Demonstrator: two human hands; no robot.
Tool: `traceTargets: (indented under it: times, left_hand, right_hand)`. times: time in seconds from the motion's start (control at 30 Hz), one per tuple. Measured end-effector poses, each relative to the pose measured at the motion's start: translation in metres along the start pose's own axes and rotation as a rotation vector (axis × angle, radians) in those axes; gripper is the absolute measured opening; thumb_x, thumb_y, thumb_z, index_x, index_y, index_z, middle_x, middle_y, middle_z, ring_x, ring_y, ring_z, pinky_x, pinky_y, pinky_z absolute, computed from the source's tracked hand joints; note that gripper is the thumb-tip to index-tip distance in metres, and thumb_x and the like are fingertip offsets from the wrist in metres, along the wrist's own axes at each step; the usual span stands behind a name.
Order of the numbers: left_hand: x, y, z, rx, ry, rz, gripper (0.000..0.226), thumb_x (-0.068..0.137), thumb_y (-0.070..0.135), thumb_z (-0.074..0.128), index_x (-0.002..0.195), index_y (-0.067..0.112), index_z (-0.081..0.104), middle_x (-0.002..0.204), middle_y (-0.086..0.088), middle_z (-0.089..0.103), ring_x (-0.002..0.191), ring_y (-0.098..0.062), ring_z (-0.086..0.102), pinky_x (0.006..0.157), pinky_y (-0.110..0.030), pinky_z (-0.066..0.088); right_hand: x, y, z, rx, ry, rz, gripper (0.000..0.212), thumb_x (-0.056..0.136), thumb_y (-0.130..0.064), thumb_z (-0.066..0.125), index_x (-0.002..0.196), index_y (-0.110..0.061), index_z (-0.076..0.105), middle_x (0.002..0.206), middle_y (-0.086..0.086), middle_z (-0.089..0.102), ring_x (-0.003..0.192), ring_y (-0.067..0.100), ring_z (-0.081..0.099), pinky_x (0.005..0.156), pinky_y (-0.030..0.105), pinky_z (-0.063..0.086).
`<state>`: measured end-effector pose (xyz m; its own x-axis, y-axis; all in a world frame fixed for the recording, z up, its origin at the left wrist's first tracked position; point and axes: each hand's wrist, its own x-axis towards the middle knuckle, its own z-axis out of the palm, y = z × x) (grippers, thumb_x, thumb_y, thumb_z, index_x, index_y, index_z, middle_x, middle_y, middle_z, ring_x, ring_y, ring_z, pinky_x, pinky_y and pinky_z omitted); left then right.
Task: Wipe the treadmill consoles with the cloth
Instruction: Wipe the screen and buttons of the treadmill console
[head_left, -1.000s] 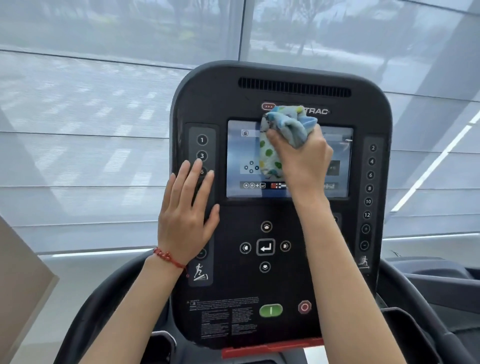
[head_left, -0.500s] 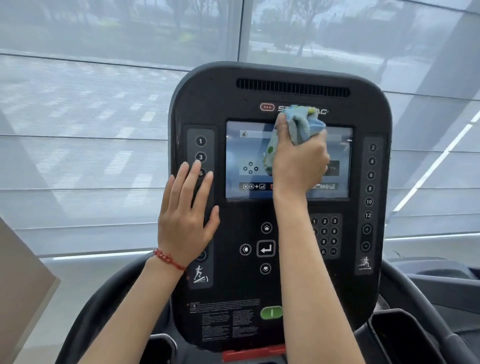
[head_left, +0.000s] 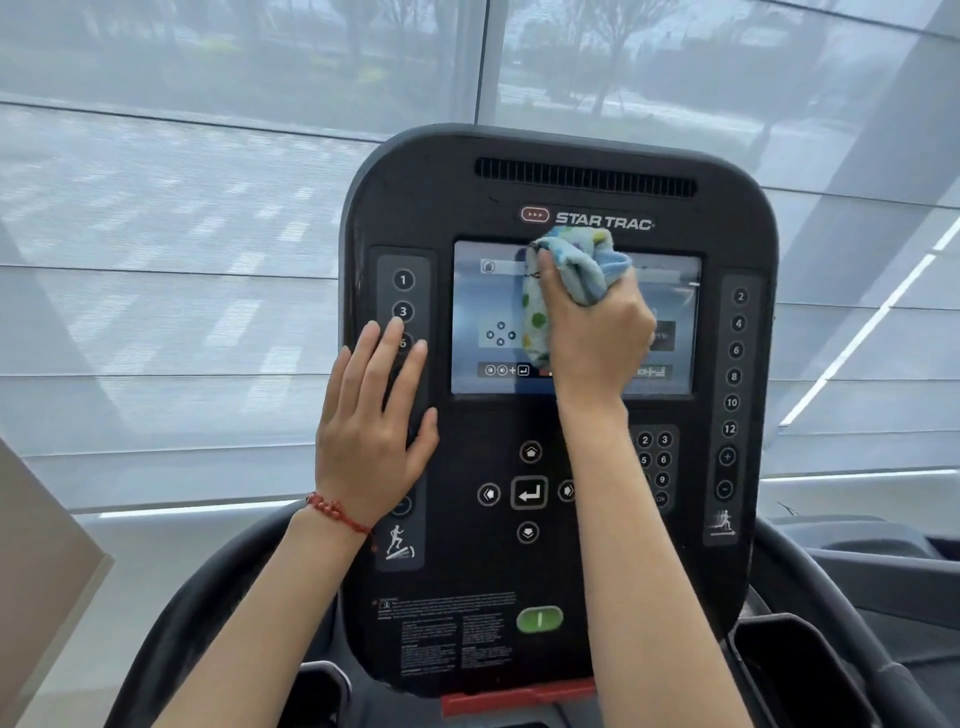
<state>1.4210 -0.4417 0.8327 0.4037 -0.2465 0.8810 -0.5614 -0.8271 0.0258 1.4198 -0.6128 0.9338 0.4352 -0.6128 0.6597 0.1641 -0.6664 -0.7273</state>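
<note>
One soft, light cloth (head_left: 566, 275), judged limp, is clamped bunched in the right hand (head_left: 597, 332) against the console (head_left: 571, 571) screen (head_left: 478, 312); the left hand (head_left: 371, 431) is spread flat beside that screen.

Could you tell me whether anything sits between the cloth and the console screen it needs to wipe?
Nothing visible does: the right hand presses the cloth against the screen. The left hand lies flat beside it.
</note>
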Motion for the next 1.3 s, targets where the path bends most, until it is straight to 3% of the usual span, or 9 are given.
traceTargets:
  times: [0.17,0.33,0.53,0.83,1.0,1.17,1.3]
  left_hand:
    - [0.000,0.001,0.002,-0.003,0.012,0.002,0.047,0.089,0.021,0.049,0.132,0.002,0.048,0.141,-0.021,0.041,0.134,-0.035,0.031,0.110,-0.049,0.028]
    - [0.001,0.002,0.002,-0.008,0.022,0.000,0.046,0.089,0.020,0.050,0.131,0.000,0.050,0.140,-0.022,0.042,0.134,-0.035,0.032,0.109,-0.050,0.029]
    - [0.001,0.003,0.001,-0.005,0.020,-0.009,0.045,0.090,0.019,0.049,0.131,0.000,0.051,0.140,-0.021,0.042,0.134,-0.035,0.032,0.110,-0.049,0.029]
    - [-0.001,0.002,-0.001,-0.009,0.007,-0.001,0.046,0.090,0.019,0.050,0.132,0.001,0.049,0.142,-0.021,0.041,0.135,-0.034,0.032,0.110,-0.048,0.028]
    - [0.000,0.002,0.001,0.000,0.004,-0.001,0.047,0.089,0.019,0.050,0.132,0.001,0.050,0.141,-0.021,0.041,0.135,-0.034,0.031,0.111,-0.048,0.028]
    - [0.000,0.003,0.002,-0.006,0.007,-0.005,0.047,0.089,0.019,0.050,0.132,0.001,0.049,0.141,-0.021,0.041,0.135,-0.034,0.031,0.110,-0.049,0.028]
    - [0.000,0.003,0.003,-0.001,0.015,-0.007,0.046,0.089,0.019,0.048,0.132,0.001,0.049,0.141,-0.022,0.041,0.134,-0.035,0.032,0.110,-0.050,0.029]
  right_hand:
    - [0.009,0.024,-0.020,-0.008,0.107,0.139,0.052,0.072,-0.054,0.069,0.087,-0.005,0.061,0.081,0.008,0.068,0.072,0.020,0.063,0.067,0.028,0.047]
    - [-0.014,0.007,-0.009,-0.019,0.056,0.189,0.054,0.070,-0.053,0.071,0.094,-0.007,0.057,0.085,0.001,0.062,0.076,0.016,0.057,0.068,0.020,0.036]
    - [-0.048,-0.017,0.010,-0.067,-0.056,0.067,0.056,0.070,-0.052,0.072,0.096,-0.006,0.055,0.091,0.006,0.065,0.081,0.024,0.063,0.066,0.022,0.034]
    - [-0.048,-0.007,0.007,-0.104,-0.012,-0.146,0.054,0.065,-0.048,0.077,0.083,-0.001,0.058,0.073,0.011,0.065,0.061,0.028,0.063,0.057,0.022,0.036]
    - [-0.015,0.035,-0.028,-0.092,0.014,-0.024,0.059,0.067,-0.052,0.075,0.090,0.001,0.059,0.081,0.013,0.066,0.071,0.027,0.063,0.062,0.026,0.042]
    - [0.017,0.071,-0.059,-0.056,0.110,0.069,0.054,0.068,-0.048,0.076,0.091,-0.002,0.060,0.087,0.011,0.068,0.070,0.013,0.055,0.063,0.012,0.035]
    - [0.015,0.067,-0.050,-0.029,0.188,0.142,0.054,0.069,-0.046,0.076,0.095,-0.002,0.060,0.092,0.011,0.068,0.077,0.017,0.061,0.069,0.015,0.039]
